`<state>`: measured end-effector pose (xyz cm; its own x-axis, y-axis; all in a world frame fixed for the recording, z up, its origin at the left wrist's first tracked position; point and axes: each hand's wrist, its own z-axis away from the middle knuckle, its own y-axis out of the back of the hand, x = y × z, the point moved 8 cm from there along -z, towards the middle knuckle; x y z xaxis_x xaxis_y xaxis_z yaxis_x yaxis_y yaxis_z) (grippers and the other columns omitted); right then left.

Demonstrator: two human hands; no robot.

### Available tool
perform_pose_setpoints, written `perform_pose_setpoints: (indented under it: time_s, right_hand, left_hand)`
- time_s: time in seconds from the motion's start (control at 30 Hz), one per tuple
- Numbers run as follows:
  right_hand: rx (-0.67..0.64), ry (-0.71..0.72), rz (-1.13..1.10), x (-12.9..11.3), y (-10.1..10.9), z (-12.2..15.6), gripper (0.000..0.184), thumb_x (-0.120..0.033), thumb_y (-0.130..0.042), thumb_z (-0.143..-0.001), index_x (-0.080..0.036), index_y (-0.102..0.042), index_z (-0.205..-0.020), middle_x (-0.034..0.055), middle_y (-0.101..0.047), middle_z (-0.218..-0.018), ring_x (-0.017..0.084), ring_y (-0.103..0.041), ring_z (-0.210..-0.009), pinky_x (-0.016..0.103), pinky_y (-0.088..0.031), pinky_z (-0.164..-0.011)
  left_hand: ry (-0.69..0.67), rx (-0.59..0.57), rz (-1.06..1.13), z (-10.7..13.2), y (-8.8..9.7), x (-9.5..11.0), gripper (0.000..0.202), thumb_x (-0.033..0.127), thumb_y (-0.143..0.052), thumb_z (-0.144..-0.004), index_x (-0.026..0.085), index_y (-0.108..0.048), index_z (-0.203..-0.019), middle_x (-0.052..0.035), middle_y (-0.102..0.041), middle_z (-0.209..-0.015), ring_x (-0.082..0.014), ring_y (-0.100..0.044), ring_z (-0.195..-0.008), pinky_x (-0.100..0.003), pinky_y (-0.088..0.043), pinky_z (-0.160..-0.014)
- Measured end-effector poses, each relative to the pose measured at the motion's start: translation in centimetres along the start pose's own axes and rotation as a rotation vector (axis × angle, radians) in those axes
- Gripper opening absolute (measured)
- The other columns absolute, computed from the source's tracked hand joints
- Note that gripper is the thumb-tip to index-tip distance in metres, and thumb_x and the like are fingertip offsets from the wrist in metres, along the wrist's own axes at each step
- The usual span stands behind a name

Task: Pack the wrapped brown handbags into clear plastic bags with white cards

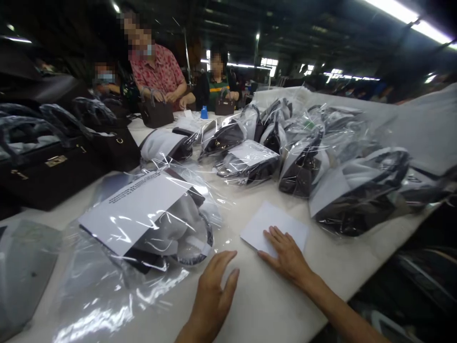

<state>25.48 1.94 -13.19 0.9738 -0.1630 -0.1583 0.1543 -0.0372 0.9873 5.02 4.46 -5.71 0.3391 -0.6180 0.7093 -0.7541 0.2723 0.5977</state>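
My right hand (285, 257) lies flat with fingers stretched on a white paper card (273, 226) on the white table (271, 305). Hovering open just above the table is my left hand (214, 295), fingers together and extended, its tips close to a clear plastic bag (150, 224). That bag holds a dark handbag wrapped in grey cloth, with a printed white sheet (132, 207) lying on top. Neither hand grips anything.
Several more bagged handbags (357, 190) lie across the table's middle and right. Unbagged black handbags (50, 171) stand at the left. Three people work at the far end, one holding a dark handbag (156, 112). A small blue object (203, 113) stands there.
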Motion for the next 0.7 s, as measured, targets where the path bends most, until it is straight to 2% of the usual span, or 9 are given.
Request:
perform_pose_setpoints:
  time_s: [0.07, 0.13, 0.27, 0.37, 0.43, 0.47, 0.53, 0.6, 0.7]
  right_hand:
    - [0.005, -0.020, -0.042, -0.1, 0.8, -0.1, 0.058, -0.053, -0.038, -0.084, -0.013, -0.046, -0.125, 0.0155, -0.041, -0.132, 0.029, -0.033, -0.125, 0.052, -0.028, -0.100]
    - [0.038, -0.016, -0.086, -0.3, 1.5, -0.3, 0.049, -0.046, -0.038, -0.085, -0.015, -0.051, -0.120, 0.0147, -0.047, -0.127, 0.029, -0.037, -0.122, 0.052, -0.030, -0.098]
    - [0.039, 0.181, -0.156, -2.0, 2.3, -0.3, 0.034, -0.030, -0.034, -0.089, -0.016, -0.060, -0.107, 0.0124, -0.058, -0.113, 0.024, -0.051, -0.110, 0.041, -0.039, -0.094]
    - [0.053, 0.253, -0.150, -1.6, 3.9, 1.3, 0.032, -0.030, -0.036, -0.089, -0.020, -0.060, -0.108, 0.0095, -0.060, -0.111, 0.022, -0.054, -0.106, 0.038, -0.040, -0.094]
    - [0.120, 0.295, -0.153, 0.0, 5.7, 3.1, 0.042, -0.039, -0.050, -0.083, -0.024, -0.050, -0.122, 0.0072, -0.055, -0.120, 0.024, -0.051, -0.110, 0.042, -0.036, -0.098]
    - [0.168, 0.319, -0.165, 1.1, 6.6, 4.1, 0.058, -0.043, -0.059, -0.076, -0.026, -0.042, -0.129, 0.0064, -0.051, -0.124, 0.026, -0.048, -0.113, 0.044, -0.033, -0.101]
    - [0.260, 0.327, -0.255, 3.8, 8.2, 5.9, 0.068, -0.040, -0.065, -0.070, -0.030, -0.037, -0.132, 0.0047, -0.050, -0.126, 0.025, -0.050, -0.112, 0.040, -0.038, -0.099]
    - [0.333, 0.252, -0.427, 6.7, 9.1, 7.2, 0.048, -0.033, -0.063, -0.073, -0.035, -0.052, -0.119, 0.0029, -0.058, -0.115, 0.022, -0.057, -0.101, 0.034, -0.045, -0.091]
    - [0.455, -0.089, -0.636, 10.6, 9.3, 8.4, 0.020, -0.032, -0.064, -0.071, -0.034, -0.068, -0.090, 0.0057, -0.067, -0.091, 0.023, -0.063, -0.085, 0.035, -0.048, -0.082]
  left_hand:
    - [0.121, -0.018, 0.057, -1.4, -1.3, -1.8, 0.027, 0.022, -0.045, -0.085, 0.018, -0.051, -0.111, -0.0087, -0.060, -0.103, -0.0152, -0.060, -0.090, -0.028, -0.055, -0.075]
    - [0.118, 0.004, 0.011, -2.7, -2.4, -2.4, 0.029, 0.022, -0.045, -0.085, 0.018, -0.050, -0.113, -0.0105, -0.057, -0.109, -0.0179, -0.058, -0.096, -0.033, -0.053, -0.079]
    - [-0.103, -0.065, -0.253, -5.4, -5.7, -1.4, 0.037, 0.013, -0.048, -0.081, 0.018, -0.048, -0.118, -0.0156, -0.040, -0.133, -0.0215, -0.053, -0.103, -0.039, -0.050, -0.084]
    - [-0.255, -0.179, -0.316, -6.4, -7.3, -0.4, 0.019, 0.011, -0.049, -0.080, 0.019, -0.059, -0.095, -0.0087, -0.059, -0.111, -0.0169, -0.058, -0.085, -0.031, -0.052, -0.075]
    - [-0.275, -0.153, -0.305, -6.7, -6.5, 0.4, 0.016, 0.011, -0.048, -0.082, 0.018, -0.060, -0.089, -0.0049, -0.063, -0.096, -0.0150, -0.058, -0.085, -0.028, -0.051, -0.075]
    - [-0.274, -0.111, -0.279, -6.6, -5.5, 1.0, 0.017, 0.011, -0.047, -0.083, 0.018, -0.059, -0.092, -0.0048, -0.063, -0.094, -0.0142, -0.057, -0.085, -0.026, -0.050, -0.076]
    - [-0.265, -0.011, -0.182, -6.3, -3.2, 2.5, 0.018, 0.011, -0.046, -0.084, 0.017, -0.057, -0.096, -0.0056, -0.062, -0.092, -0.0129, -0.056, -0.086, -0.024, -0.049, -0.076]
    - [-0.265, 0.032, -0.067, -5.8, -1.1, 4.2, 0.017, 0.011, -0.046, -0.084, 0.017, -0.056, -0.097, -0.0049, -0.062, -0.088, -0.0114, -0.057, -0.085, -0.022, -0.048, -0.076]
    - [-0.195, 0.116, -0.069, -5.0, 2.0, 5.2, 0.023, 0.015, -0.045, -0.086, 0.017, -0.051, -0.107, -0.0081, -0.060, -0.100, -0.0132, -0.057, -0.090, -0.025, -0.049, -0.078]
